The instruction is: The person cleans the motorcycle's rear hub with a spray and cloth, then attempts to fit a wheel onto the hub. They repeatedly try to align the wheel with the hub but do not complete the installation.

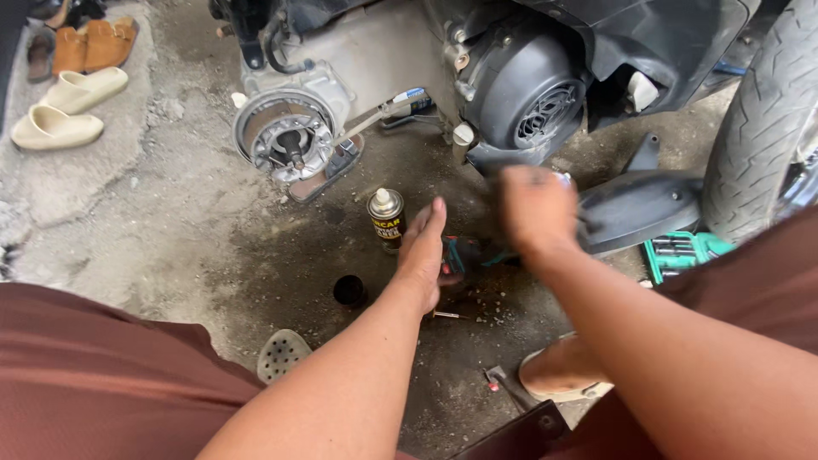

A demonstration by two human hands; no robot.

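Note:
My left hand reaches down over a small red and teal tool lying on the oily concrete, fingers loosely apart and touching or just above it. My right hand is blurred in motion above the ground, close to a black plastic cover; whether it holds anything is unclear. A spray can with a white nozzle stands just left of my left hand. Behind them is a scooter's bare rear hub and brake assembly and its dark engine fan cover.
A black cap lies near the can. A green tool case sits by the tyre at right. Sandals lie at top left. A screwdriver rests near my foot.

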